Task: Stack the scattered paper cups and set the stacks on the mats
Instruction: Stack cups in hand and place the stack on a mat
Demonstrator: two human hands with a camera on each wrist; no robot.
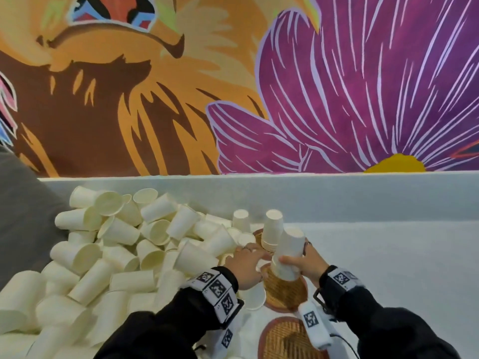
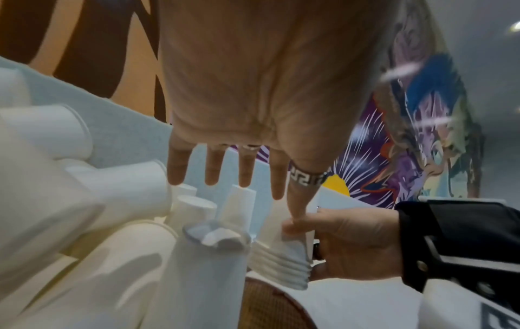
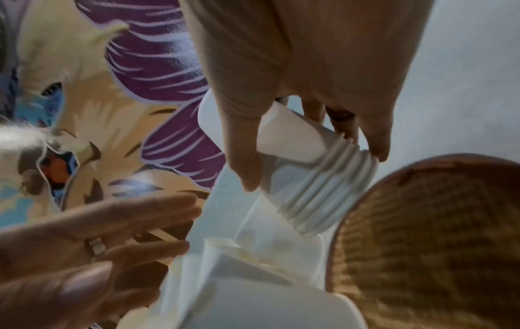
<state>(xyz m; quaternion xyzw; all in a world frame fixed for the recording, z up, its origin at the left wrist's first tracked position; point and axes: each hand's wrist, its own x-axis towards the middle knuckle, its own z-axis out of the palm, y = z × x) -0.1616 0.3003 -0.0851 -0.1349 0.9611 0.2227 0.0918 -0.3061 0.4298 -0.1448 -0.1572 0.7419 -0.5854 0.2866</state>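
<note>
My right hand (image 1: 298,259) grips a stack of cream paper cups (image 1: 289,251), rims down and tilted, with its lower end at the middle woven mat (image 1: 285,294). The right wrist view shows thumb and fingers curled round that stack (image 3: 303,169) just above the mat (image 3: 422,244). My left hand (image 1: 246,265) lies beside the stack with fingers straight and spread (image 2: 214,171), holding nothing; its thumb reaches close to the right thumb. Another stack (image 1: 272,233) stands on the far mat (image 1: 258,235). A big heap of loose cups (image 1: 116,250) fills the left.
A third woven mat (image 1: 282,338) lies nearest me with no cups on it. Another upside-down cup or small stack (image 1: 241,220) stands behind the heap's right edge. A low white wall (image 1: 337,195) bounds the white table behind. White table surface (image 1: 388,255) extends to the right.
</note>
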